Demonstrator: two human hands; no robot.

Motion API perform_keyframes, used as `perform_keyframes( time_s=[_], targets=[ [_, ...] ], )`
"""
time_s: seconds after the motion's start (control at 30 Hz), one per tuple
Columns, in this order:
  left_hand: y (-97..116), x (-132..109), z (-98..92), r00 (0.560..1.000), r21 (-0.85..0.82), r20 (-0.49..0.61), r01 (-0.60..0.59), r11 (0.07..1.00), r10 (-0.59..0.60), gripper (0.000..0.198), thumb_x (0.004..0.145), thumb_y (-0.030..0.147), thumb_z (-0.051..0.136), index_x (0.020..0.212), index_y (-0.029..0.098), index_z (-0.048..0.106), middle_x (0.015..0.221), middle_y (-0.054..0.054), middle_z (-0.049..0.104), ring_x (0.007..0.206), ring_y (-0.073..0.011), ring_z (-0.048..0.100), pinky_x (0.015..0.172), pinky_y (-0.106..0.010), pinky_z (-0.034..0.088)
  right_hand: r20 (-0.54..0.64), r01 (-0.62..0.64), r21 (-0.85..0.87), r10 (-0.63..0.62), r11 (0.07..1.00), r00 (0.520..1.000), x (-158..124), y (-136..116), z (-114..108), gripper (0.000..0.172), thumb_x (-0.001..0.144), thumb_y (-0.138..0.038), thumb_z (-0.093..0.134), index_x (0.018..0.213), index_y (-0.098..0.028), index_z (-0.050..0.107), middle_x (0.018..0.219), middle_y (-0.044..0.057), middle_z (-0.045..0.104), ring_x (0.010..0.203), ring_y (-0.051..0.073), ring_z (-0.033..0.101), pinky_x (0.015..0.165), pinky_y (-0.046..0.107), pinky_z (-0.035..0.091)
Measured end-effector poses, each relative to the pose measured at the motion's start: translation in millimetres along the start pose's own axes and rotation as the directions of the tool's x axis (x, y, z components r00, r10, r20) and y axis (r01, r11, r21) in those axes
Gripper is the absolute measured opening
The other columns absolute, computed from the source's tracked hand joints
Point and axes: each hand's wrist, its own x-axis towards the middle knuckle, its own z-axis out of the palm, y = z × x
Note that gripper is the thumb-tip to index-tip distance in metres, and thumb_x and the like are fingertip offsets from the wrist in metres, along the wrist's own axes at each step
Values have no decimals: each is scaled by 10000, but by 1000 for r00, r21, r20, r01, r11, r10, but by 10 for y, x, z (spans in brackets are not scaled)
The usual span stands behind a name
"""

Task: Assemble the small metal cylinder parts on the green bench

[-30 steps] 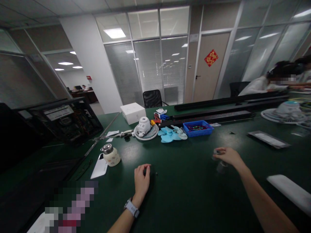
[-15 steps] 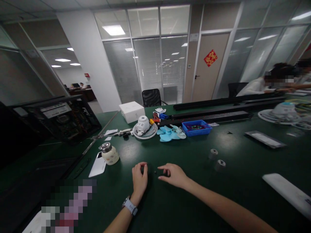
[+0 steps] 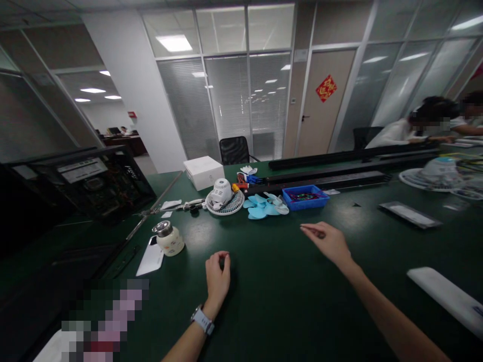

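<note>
Dark green and faintly glossy, the smooth tabletop (image 3: 271, 311) was spread beneath two bare hands, which were held well apart. The left hand (image 3: 218, 277) was kept low, its fingers loosely curled; whether forefinger and thumb were touching could not be told. A watch with a pale grey strap (image 3: 204, 321) was worn on that wrist. The right hand (image 3: 327, 241) was held with fingertips gathered toward the thumb; whether anything was pinched there could not be told.

At eleven o'clock from the right hand, a shallow, rectangular blue plastic tray (image 3: 309, 204) was seen near it, filled with thin, tangled wires (image 3: 307, 196). At ten o'clock, rounded, petal-shaped light-blue fan blades (image 3: 257, 206) were laid beside the tray.

At twelve o'clock from the left hand, a white, domed housing (image 3: 222, 191) was set on a round, ribbed grille (image 3: 234, 205). At ten o'clock, a flat white slab (image 3: 150, 261) was partly hidden by a squat cream jar with a shiny metal lid (image 3: 171, 243).

At four o'clock from the right hand, a long, round-ended white panel (image 3: 441, 294) was laid.
</note>
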Motion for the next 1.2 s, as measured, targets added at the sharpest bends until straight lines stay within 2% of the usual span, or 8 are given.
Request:
perform_keyframes(
  time_s=[0.07,0.13,0.27,0.77,0.9,1.0,1.13,1.2],
  targets=[
    [-8,5,4,1000,8,-2,0,1000,0,325,899,462,469,971,201,649,957,-76,645,934,-258,536,811,-395,450,-114,-131,-115,118,985,986,70,400,-317,444,820,-582,537,993,-248,772,878,67,717,737,202,643,625,303,462],
    [-15,8,6,1000,14,-4,0,1000,0,323,898,462,471,967,202,650,957,-76,646,935,-260,535,811,-398,448,-132,-250,-193,227,949,965,83,720,-490,444,788,-587,554,967,-251,780,879,71,739,728,227,661,583,308,456],
    [-18,4,1,1000,10,9,7,1000,-7,327,900,462,468,980,201,647,970,-77,644,941,-260,532,810,-396,449,-32,-365,-211,367,907,930,43,1012,-492,447,761,-581,573,973,-248,783,843,70,757,716,253,687,549,310,458],
    [7,5,4,1000,14,10,9,1000,-9,318,892,457,472,977,201,640,973,-80,645,942,-263,531,816,-405,444,84,-468,-167,485,868,870,42,1040,-449,521,743,-617,587,1070,-249,756,852,65,756,731,249,694,598,323,489],
    [14,-3,2,1000,10,-1,2,1000,-2,309,887,450,476,976,204,641,973,-81,648,943,-263,537,817,-407,448,155,-471,5,465,882,872,-48,1085,-628,758,650,-591,684,1279,-170,632,805,74,736,737,233,684,651,324,524],
    [12,-6,1,1000,10,-4,-9,1000,9,310,888,451,475,977,203,638,970,-81,646,946,-263,537,832,-415,446,291,-426,77,389,901,874,-168,1069,-786,810,572,-578,750,1251,-149,642,849,84,723,731,219,670,650,317,535],
    [4,-5,2,1000,17,1,-6,1000,6,316,892,455,468,984,201,632,983,-83,642,949,-263,534,828,-415,444,586,-435,116,293,893,756,-262,1014,-776,795,555,-509,798,1269,-200,634,976,80,731,844,235,688,753,328,556],
    [-2,-4,3,1000,20,7,-3,1000,3,318,895,454,464,987,199,630,988,-85,639,953,-264,532,821,-413,444,642,-448,114,278,887,714,-262,1030,-714,775,566,-494,801,1262,-192,640,1008,82,735,916,254,689,830,347,550]
  ],
)
